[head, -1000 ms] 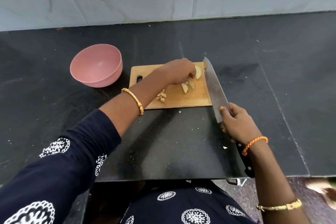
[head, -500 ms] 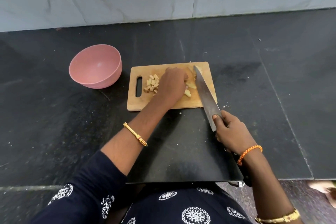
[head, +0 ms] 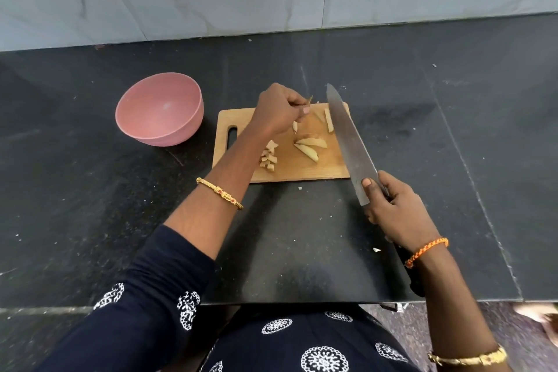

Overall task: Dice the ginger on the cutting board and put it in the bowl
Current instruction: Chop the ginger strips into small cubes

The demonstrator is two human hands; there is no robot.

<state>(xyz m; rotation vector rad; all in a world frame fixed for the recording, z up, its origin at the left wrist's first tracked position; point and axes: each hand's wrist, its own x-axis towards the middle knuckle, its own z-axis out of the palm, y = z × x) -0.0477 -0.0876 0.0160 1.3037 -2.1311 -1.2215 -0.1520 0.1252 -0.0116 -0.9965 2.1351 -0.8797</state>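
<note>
Wooden cutting board (head: pixel 305 170) holds ginger (head: pixel 308 146). Left hand (head: pixel 279 112) pinches a ginger strip above it. Right hand (head: pixel 398 208) grips the knife (head: pixel 347 136) beside it. Pink bowl (head: pixel 158 109) sits left. No writing shows.

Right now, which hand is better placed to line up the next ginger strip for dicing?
Left. The left hand is already over the wooden cutting board, pinching a pale ginger strip, while the right hand grips the large steel knife.
</note>
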